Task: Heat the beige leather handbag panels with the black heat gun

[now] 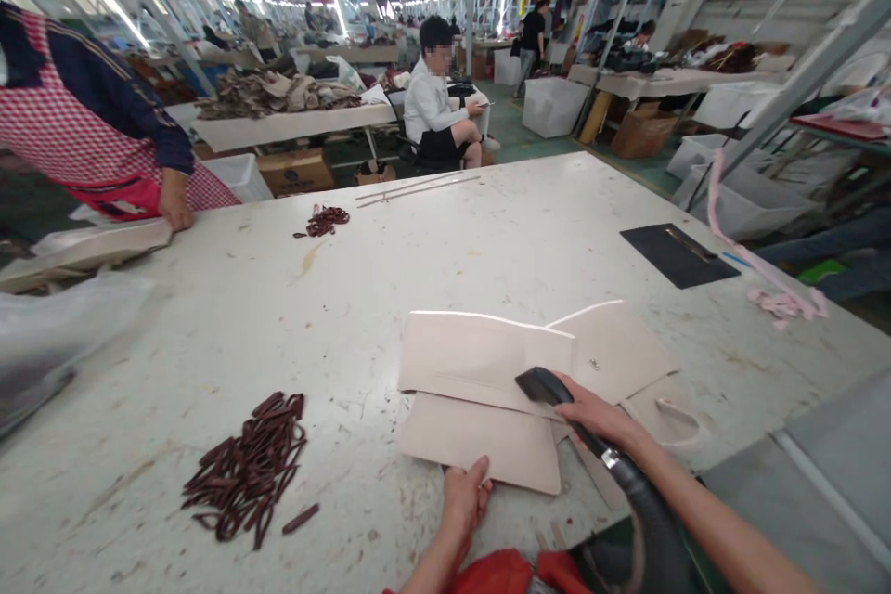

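Note:
Several beige leather panels (480, 353) lie overlapped on the white worktable (445, 241) just in front of me. My right hand (591, 413) is closed around a black tool (547, 385) with a thick dark hose, its tip resting on the panels. My left hand (465, 497) presses on the near edge of the lowest beige panel (480, 445), fingers curled over it.
A pile of dark brown leather strips (251, 469) lies to the left, a smaller pile (324, 221) farther back. A black clipboard (678, 255) and a pink strap (766, 283) sit at right. A person in a checked apron (90, 130) leans on the table's left edge; another person (438, 102) sits behind.

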